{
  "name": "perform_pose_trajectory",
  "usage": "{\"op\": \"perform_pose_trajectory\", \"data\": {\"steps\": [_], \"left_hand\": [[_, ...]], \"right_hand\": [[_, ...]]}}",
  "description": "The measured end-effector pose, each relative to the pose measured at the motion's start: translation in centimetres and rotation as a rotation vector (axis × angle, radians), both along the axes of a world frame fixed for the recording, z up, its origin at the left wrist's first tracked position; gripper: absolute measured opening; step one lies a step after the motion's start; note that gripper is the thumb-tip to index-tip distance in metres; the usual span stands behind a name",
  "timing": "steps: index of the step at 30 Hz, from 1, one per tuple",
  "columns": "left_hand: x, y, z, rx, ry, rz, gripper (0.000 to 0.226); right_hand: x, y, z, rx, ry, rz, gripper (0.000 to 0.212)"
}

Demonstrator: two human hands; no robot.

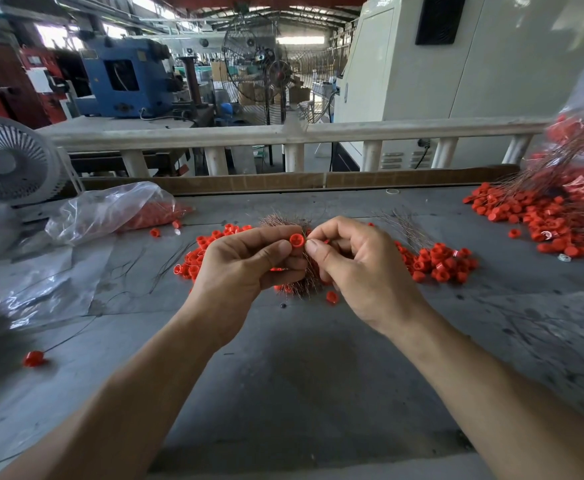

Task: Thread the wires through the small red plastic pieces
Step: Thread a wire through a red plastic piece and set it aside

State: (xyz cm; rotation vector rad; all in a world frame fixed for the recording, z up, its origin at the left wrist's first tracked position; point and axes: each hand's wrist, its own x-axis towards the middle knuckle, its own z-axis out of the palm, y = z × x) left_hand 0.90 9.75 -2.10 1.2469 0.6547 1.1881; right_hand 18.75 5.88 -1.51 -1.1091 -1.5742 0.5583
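My left hand [245, 263] pinches a small red plastic piece [296, 240] between thumb and forefinger, its open side facing me. My right hand [356, 265] is closed right beside it, fingertips pinched at the piece's right edge; the thin wire in them is too fine to make out. Under both hands lies a bundle of copper-coloured wires [283, 221] on the grey table [301, 375]. Loose red pieces are heaped to the left [197, 258] and right [439, 263] of my hands.
A clear plastic bag of red pieces [117, 211] lies at the left. At the far right a large pile of red pieces with wires [553, 216] spills from another bag. One wired piece [33, 358] lies near the left front. A small fan [6, 161] stands back left.
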Motion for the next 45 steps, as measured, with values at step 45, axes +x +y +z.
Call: {"op": "perform_pose_trajectory", "data": {"steps": [45], "left_hand": [[0.0, 0.0, -0.1, 0.005, -0.051, -0.038, 0.016]], "right_hand": [[3.6, 2.4, -1.4, -0.178, -0.831, -0.335, 0.018]]}}
